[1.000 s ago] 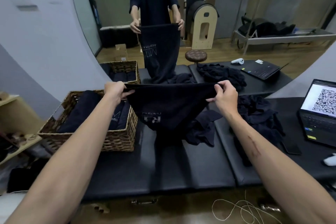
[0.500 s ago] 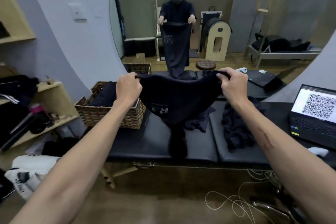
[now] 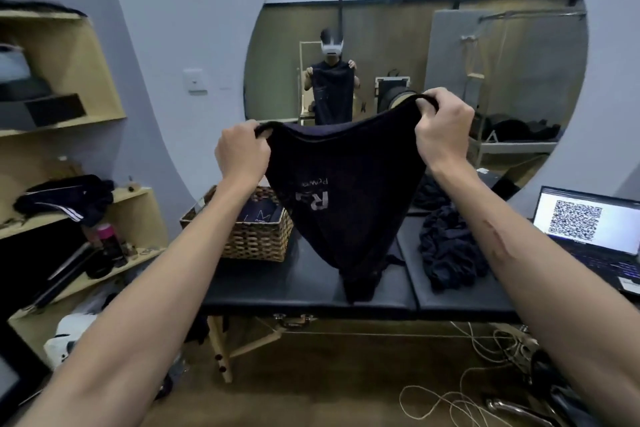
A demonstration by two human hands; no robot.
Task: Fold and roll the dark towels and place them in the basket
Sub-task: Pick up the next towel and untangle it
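The wicker basket [image 3: 254, 239] on the table [image 3: 311, 295] holds folded dark towels [image 3: 259, 215].

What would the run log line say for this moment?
step: unfolding | left hand: grips towel corner | right hand: grips other corner | towel: hanging above table | basket: holds towels

Beside the one woven wicker basket [image 3: 254, 239] on the black padded table [image 3: 311, 291] there were one dark towel with pale lettering [image 3: 343, 204] held up, one heap of crumpled dark towels [image 3: 446, 250], one open laptop [image 3: 588, 232] and two bare hands.
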